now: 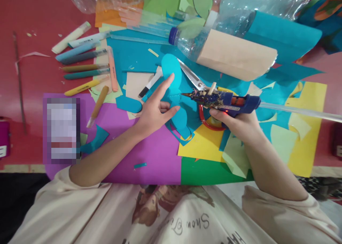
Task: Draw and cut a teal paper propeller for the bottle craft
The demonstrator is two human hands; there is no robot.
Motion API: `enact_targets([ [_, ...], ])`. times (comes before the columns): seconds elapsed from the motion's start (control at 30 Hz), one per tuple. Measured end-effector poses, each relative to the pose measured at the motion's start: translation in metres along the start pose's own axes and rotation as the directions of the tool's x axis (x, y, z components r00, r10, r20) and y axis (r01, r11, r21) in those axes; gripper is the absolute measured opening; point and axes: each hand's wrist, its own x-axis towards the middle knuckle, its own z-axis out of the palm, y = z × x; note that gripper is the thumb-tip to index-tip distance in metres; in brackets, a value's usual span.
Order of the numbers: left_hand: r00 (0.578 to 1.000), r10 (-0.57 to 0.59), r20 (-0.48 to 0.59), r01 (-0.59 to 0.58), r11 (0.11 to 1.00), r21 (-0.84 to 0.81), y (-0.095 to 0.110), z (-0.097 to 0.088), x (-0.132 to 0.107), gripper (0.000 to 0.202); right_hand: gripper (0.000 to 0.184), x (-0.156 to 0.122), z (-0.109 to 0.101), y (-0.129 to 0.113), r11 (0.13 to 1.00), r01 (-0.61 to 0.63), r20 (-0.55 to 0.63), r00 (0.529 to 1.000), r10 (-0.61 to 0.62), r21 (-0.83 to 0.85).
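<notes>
My right hand (240, 124) is wrapped round a dark blue hot glue gun (232, 103), thumb along its side by a small red light. A clear glue stick (299, 110) sticks out of its back. The nozzle points left at the narrow middle of a blue paper cutout (171, 69) with rounded ends, where shiny glue shows. My left hand (157, 108) holds this cutout, index finger on the upper part and thumb on the lower part, the other fingers curled. Red-handled scissors (193, 76) lie partly under the glue gun.
Several markers (85, 67) lie at the left, above a blurred phone (62, 130). A plastic bottle (189, 41) wrapped in beige paper lies at the upper right, near blue paper (285, 37). Purple paper (117, 144), yellow paper (200, 140) and scraps cover the red table (26, 76).
</notes>
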Motion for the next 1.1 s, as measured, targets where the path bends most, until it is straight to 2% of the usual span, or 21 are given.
enact_targets([
  [0.17,1.000,0.003,-0.002,-0.003,1.000,0.011,0.002,0.000,0.000,0.071,0.025,0.000,0.000,0.000,0.999,-0.017,0.012,1.000,0.017,-0.039],
  [0.37,0.999,0.047,-0.012,-0.046,0.996,0.081,0.001,0.000,-0.001,0.068,0.031,0.001,-0.001,-0.005,0.995,0.054,-0.095,0.994,-0.061,-0.079],
  [0.53,0.997,0.080,0.002,-0.079,0.973,0.216,-0.003,0.001,-0.005,0.066,0.031,-0.002,-0.001,-0.003,0.995,0.091,-0.015,0.996,-0.091,0.032],
  [0.67,0.995,0.091,0.038,-0.098,0.948,0.303,-0.002,0.002,-0.007,0.065,0.027,-0.005,0.006,-0.002,0.996,0.060,0.013,0.998,-0.061,0.061],
  [0.8,0.992,0.114,0.051,-0.124,0.946,0.300,-0.002,0.002,-0.006,0.064,0.027,-0.006,0.009,-0.005,0.999,0.007,0.009,1.000,-0.008,0.049],
  [1.1,0.993,0.103,0.060,-0.116,0.950,0.290,0.001,0.001,-0.006,0.065,0.031,-0.005,0.007,0.000,0.999,0.014,0.008,1.000,-0.014,0.031],
])
